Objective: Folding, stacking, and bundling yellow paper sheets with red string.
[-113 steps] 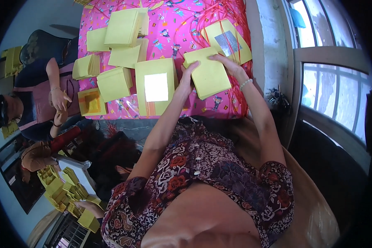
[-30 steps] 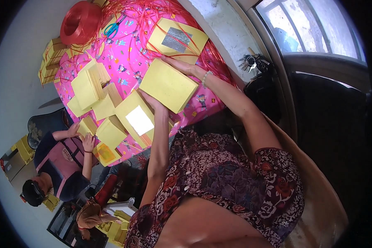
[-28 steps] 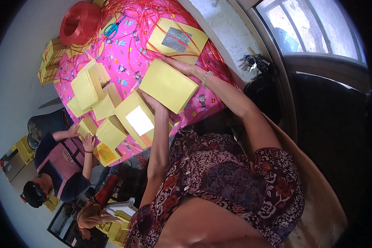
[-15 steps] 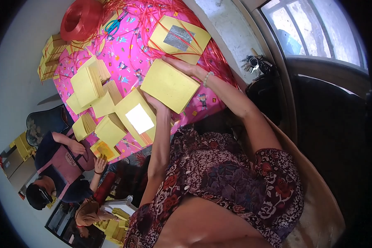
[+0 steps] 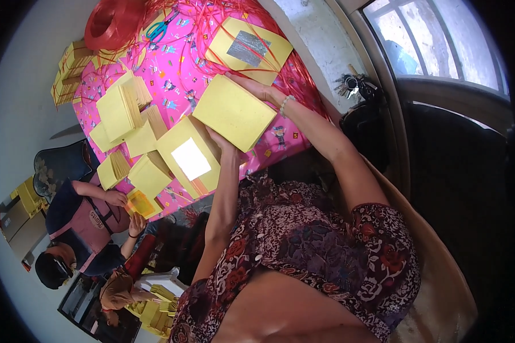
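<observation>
Between my two hands is a thick stack of yellow paper (image 5: 234,113), tilted above the pink patterned table cover. My left hand (image 5: 222,142) grips its near left edge, the fingers hidden beneath it. Along the far right edge lies my right hand (image 5: 254,87), closed round the stack with its fingertips mostly out of sight; a beaded bracelet is on that wrist. Just left of my left hand lies a yellow stack with a white rectangle (image 5: 191,159) on top. Beyond my right hand is a yellow sheet with a silver-grey rectangle (image 5: 249,49).
More yellow paper stacks (image 5: 120,111) stand on the left of the pink table cover (image 5: 174,63). Red plastic strands, a red roll (image 5: 113,23) and teal-handled scissors (image 5: 156,31) lie at the far side. A co-worker (image 5: 88,220) sits at the left edge. Keys (image 5: 351,86) lie by the window.
The stack in my hands has shifted slightly up and left, with its tilt a little changed. The co-worker's hands have come together on a yellow-orange piece at the table's edge.
</observation>
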`<state>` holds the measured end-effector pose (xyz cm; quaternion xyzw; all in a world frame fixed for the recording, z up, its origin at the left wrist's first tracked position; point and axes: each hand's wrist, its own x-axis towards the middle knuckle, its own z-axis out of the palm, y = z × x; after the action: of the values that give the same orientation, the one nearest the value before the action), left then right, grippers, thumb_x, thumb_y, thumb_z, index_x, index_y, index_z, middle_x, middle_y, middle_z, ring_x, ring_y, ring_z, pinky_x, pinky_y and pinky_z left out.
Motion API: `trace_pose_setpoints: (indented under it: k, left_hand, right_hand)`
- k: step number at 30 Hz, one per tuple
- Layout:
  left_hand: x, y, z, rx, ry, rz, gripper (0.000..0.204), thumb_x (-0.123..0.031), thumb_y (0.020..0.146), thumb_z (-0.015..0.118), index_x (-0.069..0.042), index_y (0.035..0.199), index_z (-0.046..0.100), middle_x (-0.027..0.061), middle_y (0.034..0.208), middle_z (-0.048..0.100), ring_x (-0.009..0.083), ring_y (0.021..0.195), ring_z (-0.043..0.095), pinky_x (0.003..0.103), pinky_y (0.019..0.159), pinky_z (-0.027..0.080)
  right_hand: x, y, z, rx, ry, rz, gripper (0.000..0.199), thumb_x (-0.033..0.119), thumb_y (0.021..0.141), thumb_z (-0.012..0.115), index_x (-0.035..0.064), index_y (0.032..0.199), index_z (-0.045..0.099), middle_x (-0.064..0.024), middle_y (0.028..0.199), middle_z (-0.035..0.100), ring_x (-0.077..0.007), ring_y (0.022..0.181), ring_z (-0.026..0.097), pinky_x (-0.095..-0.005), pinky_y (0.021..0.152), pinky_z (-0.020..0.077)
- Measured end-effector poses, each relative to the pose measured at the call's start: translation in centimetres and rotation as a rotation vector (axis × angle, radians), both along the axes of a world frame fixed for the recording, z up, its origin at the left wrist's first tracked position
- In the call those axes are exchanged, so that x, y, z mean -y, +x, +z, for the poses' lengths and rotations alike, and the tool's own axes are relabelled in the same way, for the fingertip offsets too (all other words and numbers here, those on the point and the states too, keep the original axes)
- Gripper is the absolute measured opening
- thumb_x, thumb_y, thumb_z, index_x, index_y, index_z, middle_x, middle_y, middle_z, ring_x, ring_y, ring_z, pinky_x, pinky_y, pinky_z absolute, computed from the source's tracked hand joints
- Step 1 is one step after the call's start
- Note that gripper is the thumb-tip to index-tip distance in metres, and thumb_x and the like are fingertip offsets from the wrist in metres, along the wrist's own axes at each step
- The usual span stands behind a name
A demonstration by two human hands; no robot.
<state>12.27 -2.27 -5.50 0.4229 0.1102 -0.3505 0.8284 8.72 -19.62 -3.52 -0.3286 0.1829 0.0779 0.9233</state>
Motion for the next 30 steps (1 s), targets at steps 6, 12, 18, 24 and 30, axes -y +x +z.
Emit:
trace_pose_setpoints:
  k: [6,12,18,24,30]
  left_hand:
    - [-0.1,0.2,-0.7,0.028,0.004,-0.033,0.063,-0.055,0.094,0.029,-0.010,0.136,0.038,0.0085,0.133,0.048,0.0266,0.116,0.052,0.038,0.095,0.046]
    - [0.6,-0.1,0.3,0.001,0.050,-0.023,0.063,-0.056,0.093,0.030,-0.010,0.136,0.038,0.0075,0.134,0.047,0.0269,0.117,0.051,0.038,0.096,0.045]
    - [0.4,0.1,-0.7,0.047,0.020,-0.018,0.064,-0.057,0.093,0.029,-0.011,0.138,0.037,0.0081,0.136,0.045,0.0269,0.120,0.049,0.039,0.099,0.042]
    - [0.9,-0.1,1.3,-0.020,0.048,-0.060,0.069,-0.062,0.093,0.026,-0.011,0.138,0.036,0.0081,0.137,0.044,0.0268,0.125,0.043,0.041,0.103,0.036]
    - [-0.2,1.8,5.0,0.196,0.112,-0.084,0.070,-0.055,0.097,0.018,-0.004,0.145,0.019,0.0110,0.150,0.023,0.0258,0.139,0.021,0.038,0.114,0.012]
  right_hand:
    - [0.0,0.4,-1.0,-0.001,0.080,0.031,0.056,0.054,0.095,0.036,0.0095,0.123,0.055,-0.0044,0.109,0.064,-0.0105,0.089,0.062,-0.0267,0.075,0.0519]
    - [0.2,0.4,-1.1,-0.021,0.124,0.020,0.055,0.055,0.094,0.039,0.0095,0.119,0.059,-0.0053,0.107,0.066,-0.0115,0.087,0.064,-0.0273,0.073,0.0530]
    - [0.2,0.3,-0.8,-0.013,0.089,0.017,0.054,0.052,0.095,0.037,0.0090,0.121,0.057,-0.0047,0.109,0.065,-0.0120,0.089,0.064,-0.0282,0.076,0.0523]
    - [2.4,-0.2,-1.3,0.112,-0.431,-0.102,0.053,0.043,0.098,0.035,0.0037,0.132,0.046,-0.0045,0.130,0.050,-0.0107,0.116,0.046,-0.0283,0.101,0.0362]
    - [2.4,-6.0,-1.0,-0.094,-0.338,-0.543,0.059,0.044,0.096,0.036,-0.0007,0.135,0.040,-0.0140,0.137,0.045,-0.0231,0.128,0.040,-0.0342,0.107,0.0294]
